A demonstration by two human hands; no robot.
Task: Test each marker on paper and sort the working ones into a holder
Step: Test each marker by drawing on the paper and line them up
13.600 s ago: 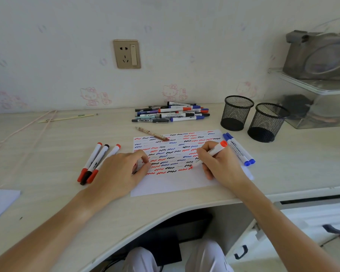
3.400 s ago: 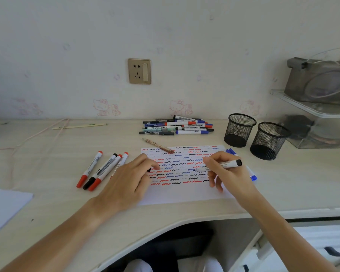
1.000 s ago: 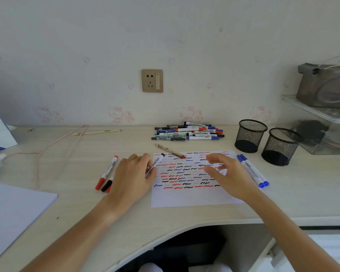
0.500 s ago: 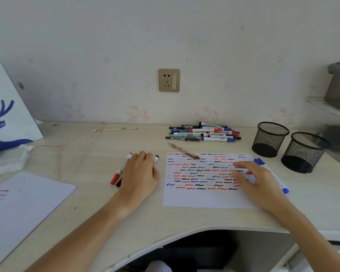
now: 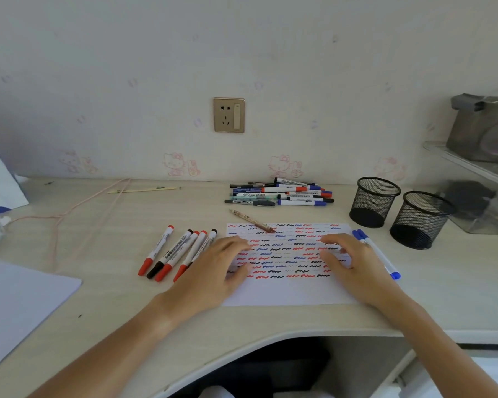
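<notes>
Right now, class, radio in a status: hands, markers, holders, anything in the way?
Both hands open: left hand and right hand flat on test paper. Five markers lie left. Mesh holders look empty. Pencil overlaps the paper's top edge.

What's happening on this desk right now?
A person is midway through testing markers. Both hands, the left hand and right hand, rest flat on the test sheet, which is covered in red, blue and black squiggles; neither holds a marker. Five capped markers lie in a row left of the sheet, two blue markers lie along its right edge, and an untested pile sits near the wall. Both mesh holders look empty.
</notes>
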